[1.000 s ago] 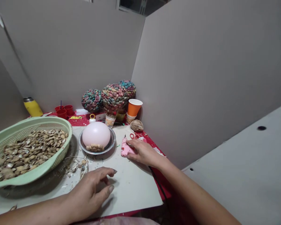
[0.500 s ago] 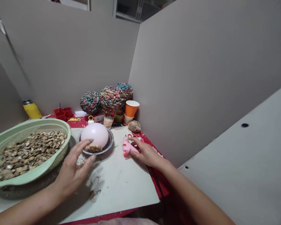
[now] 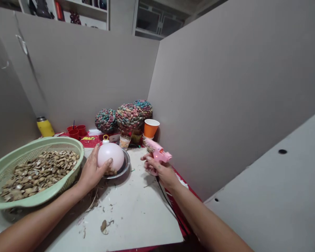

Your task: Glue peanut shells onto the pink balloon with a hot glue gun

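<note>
My right hand (image 3: 161, 169) is wrapped round the handle of a pink hot glue gun (image 3: 159, 149), raised off the table, its nozzle pointing to the far left. A dark cord trails from it past my wrist. My left hand (image 3: 93, 169) grips the left side of a pale pink balloon (image 3: 111, 155), thumb in front and fingers behind. The balloon sits in a round metal bowl (image 3: 126, 164). Peanut shells stuck along its lower front are partly hidden by my thumb.
A green basket (image 3: 80, 147) full of peanut shells (image 3: 42, 171) stands left. Behind are coloured shell-covered balls (image 3: 129, 117), an orange paper cup (image 3: 150, 128), red cups (image 3: 74, 133) and a yellow bottle (image 3: 45, 126). Loose shell bits (image 3: 104, 225) lie in front. Grey panels enclose the table.
My right hand has lifted the glue gun from the table and turned it upright. My left hand has moved from the table's front up to the balloon and taken hold of it.
</note>
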`<state>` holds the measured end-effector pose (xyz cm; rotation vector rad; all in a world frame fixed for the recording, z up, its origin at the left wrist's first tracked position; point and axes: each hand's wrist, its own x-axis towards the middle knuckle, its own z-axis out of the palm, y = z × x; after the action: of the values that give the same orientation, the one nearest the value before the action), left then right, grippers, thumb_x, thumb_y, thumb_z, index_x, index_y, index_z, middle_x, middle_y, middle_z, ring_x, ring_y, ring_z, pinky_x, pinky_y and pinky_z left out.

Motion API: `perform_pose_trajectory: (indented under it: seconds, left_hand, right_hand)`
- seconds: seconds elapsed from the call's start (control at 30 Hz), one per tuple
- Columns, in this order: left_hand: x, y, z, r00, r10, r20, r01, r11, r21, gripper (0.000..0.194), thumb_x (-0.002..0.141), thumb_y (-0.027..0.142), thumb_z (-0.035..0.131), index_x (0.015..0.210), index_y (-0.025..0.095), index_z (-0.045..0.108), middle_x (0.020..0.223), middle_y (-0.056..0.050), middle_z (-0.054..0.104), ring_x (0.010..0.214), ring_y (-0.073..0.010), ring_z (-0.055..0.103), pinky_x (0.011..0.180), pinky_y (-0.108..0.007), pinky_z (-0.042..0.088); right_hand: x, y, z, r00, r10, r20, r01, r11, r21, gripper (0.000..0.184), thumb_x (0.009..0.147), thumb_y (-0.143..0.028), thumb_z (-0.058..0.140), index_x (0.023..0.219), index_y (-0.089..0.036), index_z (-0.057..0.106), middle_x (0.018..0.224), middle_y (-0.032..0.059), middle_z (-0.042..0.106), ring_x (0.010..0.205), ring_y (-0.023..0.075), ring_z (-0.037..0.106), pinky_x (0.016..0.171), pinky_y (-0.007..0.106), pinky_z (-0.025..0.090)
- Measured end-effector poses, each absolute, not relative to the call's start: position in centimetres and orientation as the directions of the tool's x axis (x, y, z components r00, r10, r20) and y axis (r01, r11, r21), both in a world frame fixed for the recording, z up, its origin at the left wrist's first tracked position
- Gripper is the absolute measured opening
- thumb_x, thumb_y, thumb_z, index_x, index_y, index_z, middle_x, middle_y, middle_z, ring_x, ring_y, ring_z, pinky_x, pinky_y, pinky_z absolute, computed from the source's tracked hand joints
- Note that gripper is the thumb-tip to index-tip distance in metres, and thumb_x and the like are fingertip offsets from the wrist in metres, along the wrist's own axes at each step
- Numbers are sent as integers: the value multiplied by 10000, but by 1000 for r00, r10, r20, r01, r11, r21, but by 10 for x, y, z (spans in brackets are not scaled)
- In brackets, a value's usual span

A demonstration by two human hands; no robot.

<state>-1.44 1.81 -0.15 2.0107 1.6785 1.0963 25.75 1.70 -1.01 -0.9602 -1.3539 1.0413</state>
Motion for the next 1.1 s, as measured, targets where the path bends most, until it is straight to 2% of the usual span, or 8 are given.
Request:
perform_pose_trajectory:
  seconds: [0.1,0.3,0.53,0.63,0.77,0.9,1.0,1.1]
  left_hand:
    - [-14,24,-2,-1,934,358,687,-259,679,811,906,596,484,1543,143,268,1601,-206,336,1454,-357,356,1184,-541,269]
    - [-12,44,-4,-164,919,359,606,-193,772,833,837,618,543,1476,107,387,1483,-238,496,1364,-384,478,1129,-543,349]
    - [-13,52,1,-208,930,305,534,-153,832,705,909,649,408,1381,132,494,1356,-211,615,1248,-363,588,1060,-530,421]
    - [-15,45,0,-172,934,314,517,-186,835,675,938,654,335,1312,137,555,1290,-183,663,1200,-330,619,1048,-488,441]
    - [-20,33,-1,-99,935,341,521,-243,818,629,958,628,309,1188,144,638,1211,-152,700,1145,-305,631,1038,-452,450]
    - [-24,23,-6,-16,917,398,609,-307,731,604,976,588,299,1112,149,691,1160,-146,714,1120,-309,624,1031,-476,452]
    - [-26,18,-17,-15,922,387,647,-286,707,656,977,583,298,1304,105,606,1362,-184,618,1304,-323,522,1137,-503,359]
    - [-29,15,-32,-20,930,367,647,-268,714,756,967,587,340,1512,63,355,1562,-208,409,1455,-321,357,1205,-514,260]
  right_hand:
    - [239,33,-11,-136,936,325,74,336,-939,364,833,-518,691,993,-192,675,997,82,707,813,208,652,621,288,516]
    - [217,61,-11,-280,849,449,221,512,-830,338,817,-515,679,801,-178,657,782,37,663,762,218,606,734,338,522]
    - [204,71,-5,-304,769,562,225,631,-742,392,789,-492,730,1037,-198,655,1042,87,643,1038,270,585,973,397,468]
    - [206,74,-9,-281,778,563,230,624,-747,404,825,-492,703,1089,-192,641,1062,89,650,1024,259,598,952,382,478]
    - [209,75,-18,-210,818,535,248,574,-780,367,868,-506,657,1021,-174,627,962,74,679,874,233,635,833,348,520]
    - [210,73,-22,-188,841,508,245,541,-805,379,880,-524,637,1031,-177,635,978,83,713,880,240,671,819,343,535]
    - [208,72,-24,-173,849,498,243,527,-814,390,885,-541,622,1027,-179,647,968,90,731,874,246,683,815,352,539]
    - [206,72,-27,-167,852,496,240,523,-818,378,888,-538,619,1004,-180,649,963,87,736,868,244,686,803,344,539]
